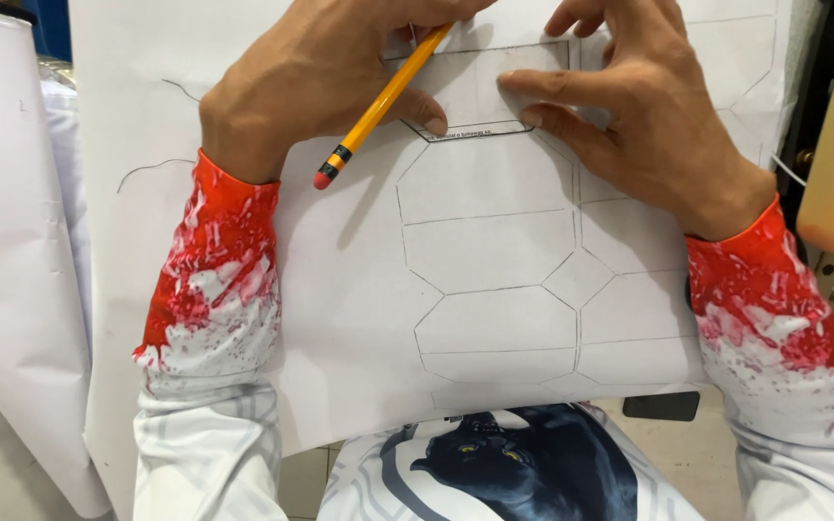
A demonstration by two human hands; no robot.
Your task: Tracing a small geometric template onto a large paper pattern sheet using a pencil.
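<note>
While the yellow pencil [385, 96] is gripped in the left hand [316, 82], with the fingers closed around its upper shaft, its long axis runs diagonally from the hidden tip at the top edge of a small template [480, 92] down-left to the pink eraser. The template is pinned flat by the spread fingertips [514, 82] of the right hand [649, 116], lying just right of the pencil tip, on a large white paper sheet [340, 318] already drawn with outlined polygon panels [494, 251]. A draped white sheet [12, 251] is seen well apart at the left, and nothing is seen between pencil and template edge.
</note>
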